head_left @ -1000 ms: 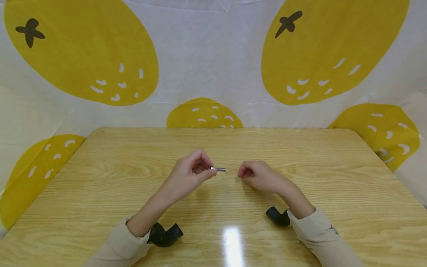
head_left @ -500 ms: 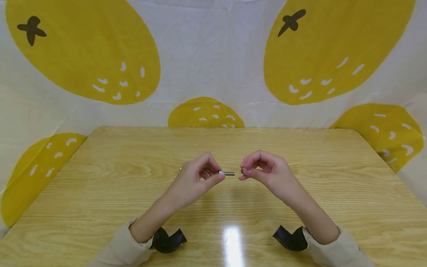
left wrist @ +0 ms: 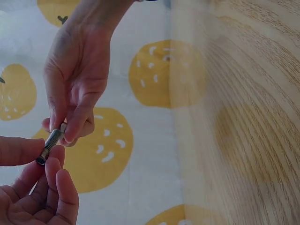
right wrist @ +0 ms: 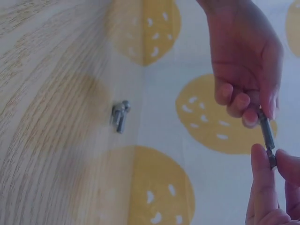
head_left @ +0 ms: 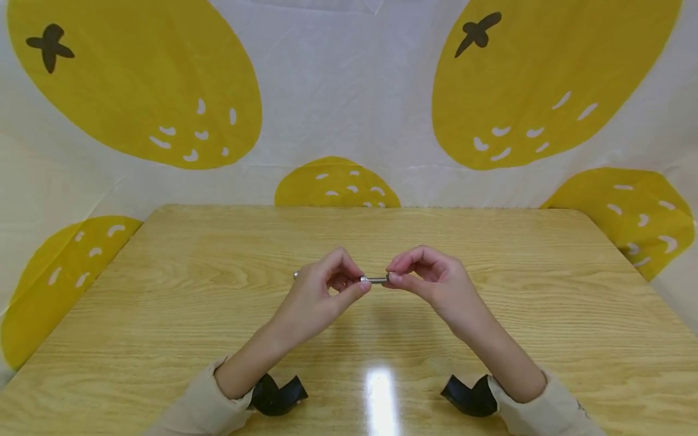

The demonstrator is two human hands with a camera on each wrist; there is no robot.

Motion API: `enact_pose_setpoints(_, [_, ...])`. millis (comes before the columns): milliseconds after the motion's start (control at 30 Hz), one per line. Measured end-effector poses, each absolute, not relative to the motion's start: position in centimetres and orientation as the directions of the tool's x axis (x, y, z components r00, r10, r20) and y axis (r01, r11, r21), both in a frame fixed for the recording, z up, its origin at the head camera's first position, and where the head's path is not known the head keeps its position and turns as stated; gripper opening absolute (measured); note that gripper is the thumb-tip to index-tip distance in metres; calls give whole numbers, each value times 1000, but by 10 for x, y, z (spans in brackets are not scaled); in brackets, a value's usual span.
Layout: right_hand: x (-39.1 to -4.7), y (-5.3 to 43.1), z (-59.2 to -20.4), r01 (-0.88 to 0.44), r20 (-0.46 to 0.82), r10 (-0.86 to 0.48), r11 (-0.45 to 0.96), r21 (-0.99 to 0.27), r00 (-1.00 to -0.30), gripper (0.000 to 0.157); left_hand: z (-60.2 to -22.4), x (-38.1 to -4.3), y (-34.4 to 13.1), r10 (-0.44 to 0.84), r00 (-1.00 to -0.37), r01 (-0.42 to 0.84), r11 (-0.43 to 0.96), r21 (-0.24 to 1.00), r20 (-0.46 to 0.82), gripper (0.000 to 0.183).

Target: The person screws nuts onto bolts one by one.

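Above the middle of the table my left hand (head_left: 313,297) pinches a silver bolt (head_left: 376,280) by its head, between thumb and fingertips. The bolt lies level in the head view, its shank pointing right. My right hand (head_left: 444,290) pinches a small metal nut (right wrist: 272,159) right at the bolt's free end. Threads on the bolt show clearly in the left wrist view, between the two sets of fingertips. Fingers partly hide both the bolt head and the nut.
More bolts (right wrist: 120,115) lie on the wooden table (head_left: 218,242), mostly behind my left hand in the head view. A white cloth (head_left: 349,91) with yellow fruit prints hangs at the table's far edge. Black curved mounts (head_left: 278,396) sit at both wrists.
My right hand has come up and turned, showing the nut in its fingers, then moved left to the bolt's end. My left hand has shifted slightly right with the bolt.
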State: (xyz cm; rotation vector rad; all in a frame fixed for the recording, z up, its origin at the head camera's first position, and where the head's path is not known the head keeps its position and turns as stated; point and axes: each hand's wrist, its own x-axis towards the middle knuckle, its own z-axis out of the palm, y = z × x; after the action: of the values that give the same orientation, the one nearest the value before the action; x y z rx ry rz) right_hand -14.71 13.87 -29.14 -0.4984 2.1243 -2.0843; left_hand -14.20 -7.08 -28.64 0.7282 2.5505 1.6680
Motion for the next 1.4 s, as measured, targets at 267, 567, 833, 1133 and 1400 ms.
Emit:
enact_pose_setpoints(267, [-144, 135, -292, -181, 175, -307, -8, -983, -936, 14, -287, -141, -70, 383, -885, 391, 304, 869, 264, 11])
enact_pose_setpoints(567, [-144, 134, -292, -148, 154, -302, -41, -988, -941, 10, -288, -143, -69, 383, -881, 405, 309, 860, 278, 10])
enact_pose_setpoints(833, [-142, 132, -291, -135, 141, -290, -43, -990, -946, 11, -289, -142, -69, 391, -872, 421, 297, 857, 293, 11])
enact_pose_setpoints(1133, [-145, 135, -292, -2, 70, -349, -192, -981, -935, 8, -288, -142, -69, 379, -875, 425, 300, 854, 302, 9])
enact_pose_setpoints(1400, [-144, 136, -290, 33, 59, -379, -233, -972, -924, 10, -288, -142, -69, 375, -874, 428, 291, 856, 309, 8])
